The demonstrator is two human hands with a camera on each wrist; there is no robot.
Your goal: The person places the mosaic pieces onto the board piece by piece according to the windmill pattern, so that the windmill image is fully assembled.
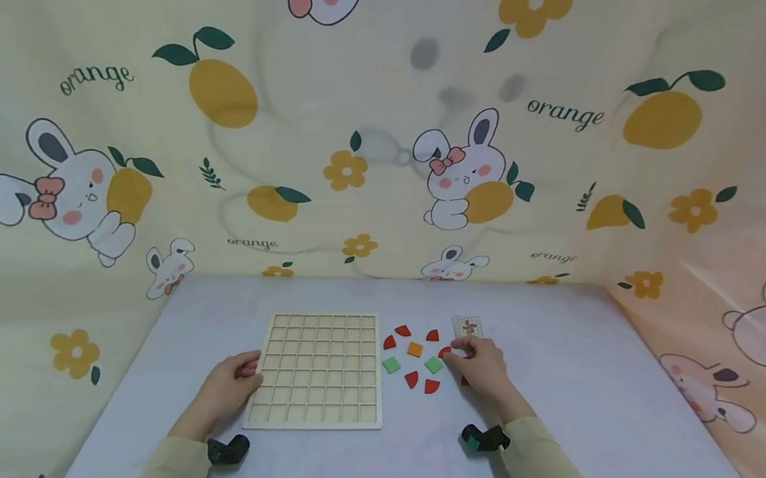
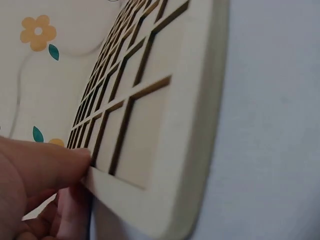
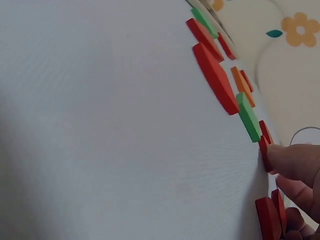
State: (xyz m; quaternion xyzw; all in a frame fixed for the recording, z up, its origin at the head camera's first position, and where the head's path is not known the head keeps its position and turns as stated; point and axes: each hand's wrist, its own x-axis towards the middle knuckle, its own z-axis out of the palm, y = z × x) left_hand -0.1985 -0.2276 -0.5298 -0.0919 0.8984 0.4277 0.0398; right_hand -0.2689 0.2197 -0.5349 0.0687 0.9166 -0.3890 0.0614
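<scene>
A pale wooden board (image 1: 317, 375) with a raised grid of square cells lies flat on the table. At its left edge, my left hand (image 1: 228, 390) grips the rim, thumb (image 2: 55, 162) on top and the other fingers curled at the side. My right hand (image 1: 486, 372) reaches among small flat pieces right of the board. Its thumb and fingertips pinch a red quarter-round piece (image 3: 265, 154). Nearby lie an orange square (image 1: 415, 349), two green squares (image 1: 391, 365) and several red quarter-round pieces (image 1: 431, 386). Another red piece (image 3: 269, 217) shows beneath the right hand.
A small card (image 1: 467, 326) with a grid and a coloured figure lies just beyond the right hand. The white table (image 1: 584, 435) ends at a curtain (image 1: 365, 117) printed with rabbits and oranges. Black devices (image 1: 228, 450) are worn at both wrists.
</scene>
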